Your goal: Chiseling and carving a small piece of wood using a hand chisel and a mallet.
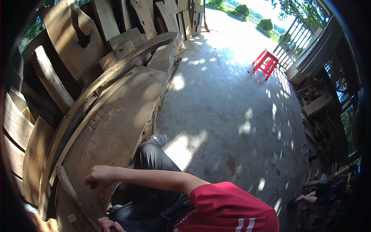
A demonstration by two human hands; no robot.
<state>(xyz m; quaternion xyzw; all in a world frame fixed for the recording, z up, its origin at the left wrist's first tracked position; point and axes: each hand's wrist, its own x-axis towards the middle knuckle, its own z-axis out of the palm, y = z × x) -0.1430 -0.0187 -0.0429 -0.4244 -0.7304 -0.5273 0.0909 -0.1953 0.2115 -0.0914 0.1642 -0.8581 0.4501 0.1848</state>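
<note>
My right hand [101, 176] is closed, held over a broad wooden slab [127, 104] with my bare forearm reaching across from the right. Whatever its curled fingers hold, if anything, is hidden. At the lower edge my left hand [110, 224] is partly cut off, its fingers bent round the near end of a narrow, rough-edged strip of wood [73, 193]. That strip lies slanting over the slab's near end, just left of my right hand. A small pale wood chip [72, 218] sits beside it.
A long curved timber [104, 79] runs along the slab's left side. Many boards [77, 42] lean behind it. On the concrete floor [216, 127] stands a red stool [266, 63]. At right are piled wood offcuts [319, 104] and another person's arm [307, 198].
</note>
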